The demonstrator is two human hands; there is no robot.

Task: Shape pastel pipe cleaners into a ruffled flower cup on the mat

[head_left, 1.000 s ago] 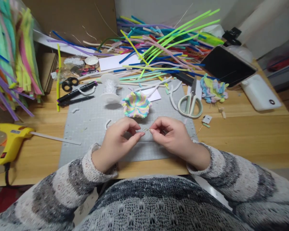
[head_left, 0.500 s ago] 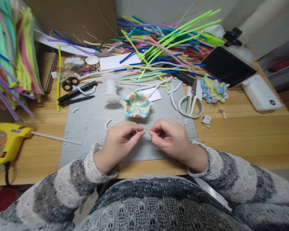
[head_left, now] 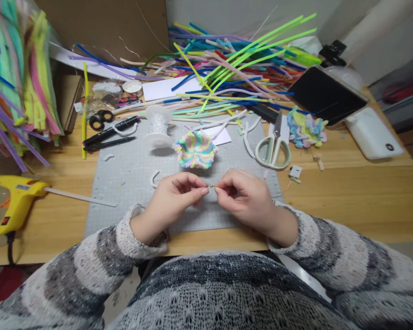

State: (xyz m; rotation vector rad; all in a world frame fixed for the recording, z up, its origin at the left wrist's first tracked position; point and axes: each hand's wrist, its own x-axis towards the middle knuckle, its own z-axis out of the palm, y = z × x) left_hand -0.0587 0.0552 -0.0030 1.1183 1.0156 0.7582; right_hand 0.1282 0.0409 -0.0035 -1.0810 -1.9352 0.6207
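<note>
Over the grey cutting mat point(head_left: 124, 192), my left hand point(head_left: 179, 195) and my right hand point(head_left: 244, 195) meet with their fingertips almost touching. Between them is a tiny metallic piece, like a bit of fine chain point(head_left: 210, 185), pinched at one end by each hand. Most of it is hidden by the fingers. Just beyond my hands sits a small ruffled pastel shape point(head_left: 196, 150) made of striped pipe cleaners. A spool of clear thread point(head_left: 158, 126) stands behind it to the left, and a short white bent piece point(head_left: 154, 178) lies beside my left hand.
White-handled scissors point(head_left: 272, 149) lie to the right, below a second pastel ruffled piece point(head_left: 304, 127). A yellow glue gun point(head_left: 15, 201) rests at far left. Coloured pipe cleaners point(head_left: 227, 68) are heaped at the back. Black pens point(head_left: 110, 130), a dark tablet point(head_left: 326, 94) and a white power bank point(head_left: 373, 133) lie around.
My left fingers have shifted slightly along the small metallic piece, the thumb now lying straighter. My right hand has barely moved.
</note>
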